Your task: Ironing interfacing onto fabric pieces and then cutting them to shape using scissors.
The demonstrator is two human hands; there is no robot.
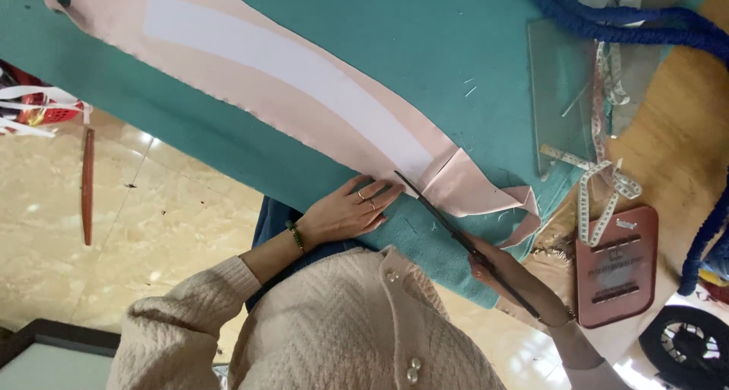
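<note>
The long pale-pink fabric strip (304, 109) with its white paper pattern (304, 67) lies on the teal table cloth (456, 33). The left hand (345, 211) presses it flat, fingers spread; the right hand (505, 272) grips the dark scissors (448, 223). 2 risks: fabric creeping, blades nicking fingertips.

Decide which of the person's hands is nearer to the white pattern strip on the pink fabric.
Left. The left hand presses flat on the pink fabric beside the white pattern strip's end. The right hand grips the scissors handles, farther back off the strip.
</note>
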